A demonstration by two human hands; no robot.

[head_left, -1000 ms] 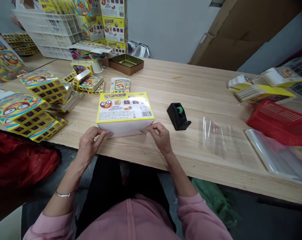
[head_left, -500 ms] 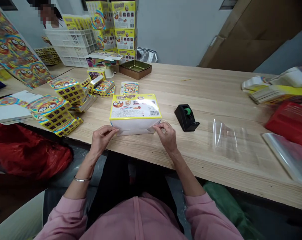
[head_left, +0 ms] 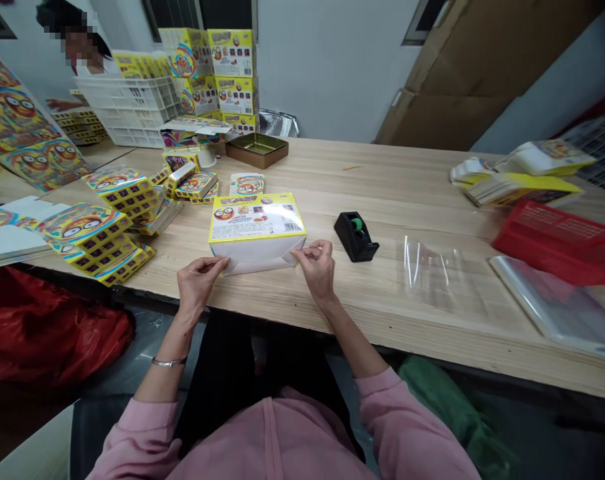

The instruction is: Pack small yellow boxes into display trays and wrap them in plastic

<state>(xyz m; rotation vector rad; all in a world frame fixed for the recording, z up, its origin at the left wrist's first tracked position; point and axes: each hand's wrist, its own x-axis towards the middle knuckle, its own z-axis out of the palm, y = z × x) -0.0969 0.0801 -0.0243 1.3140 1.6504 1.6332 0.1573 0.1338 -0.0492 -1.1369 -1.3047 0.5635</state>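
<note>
A yellow and white printed box (head_left: pixel 257 219) lies near the table's front edge, its plain white side facing me. At that side's left end, my left hand (head_left: pixel 198 283) pinches the lower corner between thumb and fingers. My right hand (head_left: pixel 316 267) pinches the box's right end the same way, by a folded white flap. A black tape dispenser (head_left: pixel 355 237) with a green core stands to the right of the box. Behind the box lies a small printed carton (head_left: pixel 247 183). Clear plastic film (head_left: pixel 432 267) rests right of the dispenser.
Small yellow cartons (head_left: pixel 95 233) are piled at the left. Farther back are a white crate (head_left: pixel 132 110), stacked yellow boxes (head_left: pixel 232 53) and a brown tray (head_left: pixel 258 152). A red basket (head_left: pixel 557 243) and plastic sleeves (head_left: pixel 552 303) lie right. A person (head_left: pixel 89 50) is behind the crate.
The camera view has turned to the right, so the table's things appear farther left. Both hands keep their pinch at the box's ends.
</note>
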